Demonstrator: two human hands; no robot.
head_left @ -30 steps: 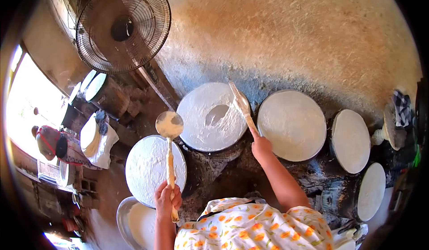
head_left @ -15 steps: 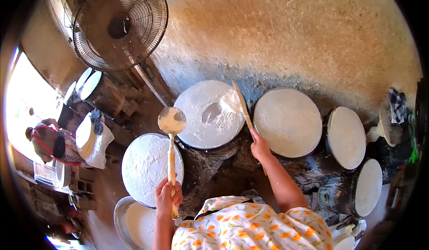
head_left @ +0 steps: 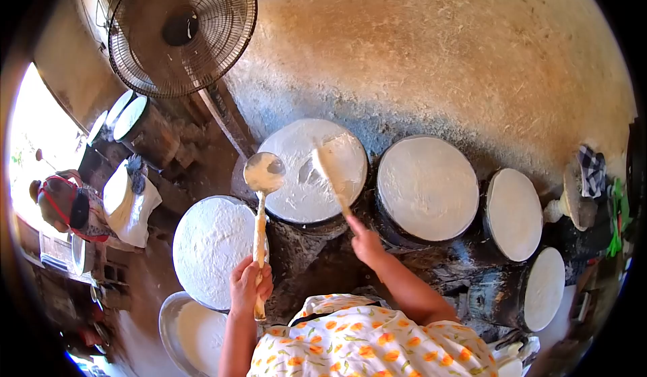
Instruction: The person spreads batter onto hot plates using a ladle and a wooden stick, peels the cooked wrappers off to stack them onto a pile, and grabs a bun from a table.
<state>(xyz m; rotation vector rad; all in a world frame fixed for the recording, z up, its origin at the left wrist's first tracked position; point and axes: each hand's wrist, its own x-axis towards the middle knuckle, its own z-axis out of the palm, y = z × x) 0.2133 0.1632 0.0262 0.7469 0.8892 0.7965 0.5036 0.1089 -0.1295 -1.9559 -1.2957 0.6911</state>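
My left hand (head_left: 251,285) is closed round the long handle of a ladle (head_left: 264,172), whose whitish-coated bowl is raised beside the left edge of the middle round white surface (head_left: 290,198). In my right hand (head_left: 366,242) is the handle of a flat wooden paddle (head_left: 330,180). The paddle's blade lies over the middle surface, where the white layer is uneven with greyish patches; whether it touches is unclear. Nearer my left arm is another round surface (head_left: 214,252) with a rough white layer.
More round white tops (head_left: 428,188) stand on the right. A metal basin (head_left: 178,336) with pale contents is at lower left. A standing fan (head_left: 182,30) rises at upper left, near the wall (head_left: 431,53). Another person (head_left: 60,205) bends at far left.
The paddle and my right hand have moved left, from the middle surface's right edge to over its centre. My left hand still holds the ladle up. The view has shifted slightly.
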